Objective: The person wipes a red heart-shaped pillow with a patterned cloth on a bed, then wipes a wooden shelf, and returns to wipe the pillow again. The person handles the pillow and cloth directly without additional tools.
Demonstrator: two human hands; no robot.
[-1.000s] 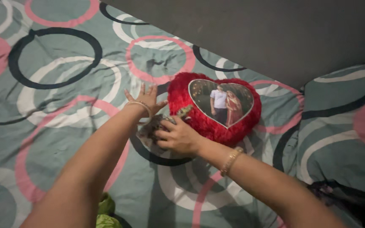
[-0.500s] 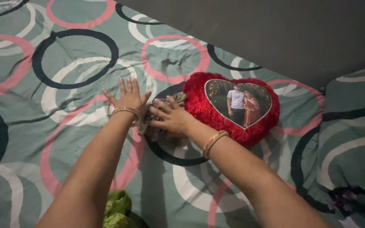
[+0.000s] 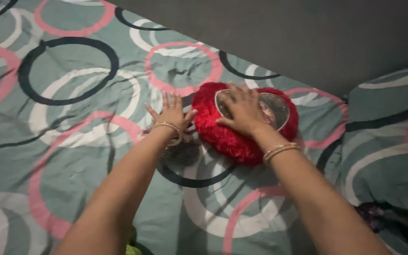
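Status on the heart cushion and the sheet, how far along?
Done: the red heart cushion lies flat on the patterned sheet. In hand: the right hand presses open on its photo face, and the left hand is spread on the sheet beside it. Left: a small dark bundle by the left wrist, and the sheet is creased.

I find no packages, signs or screens here. The nearest thing to a label is the printed photo panel [image 3: 276,109] on the front of the red heart-shaped cushion [image 3: 227,137], which lies on the bedsheet [image 3: 72,132] close to the dark wall [image 3: 308,33]. The panel is heart-shaped with a pale border and dark tones inside. My right hand [image 3: 242,111] lies flat over its left part, so only the right portion shows, blurred.
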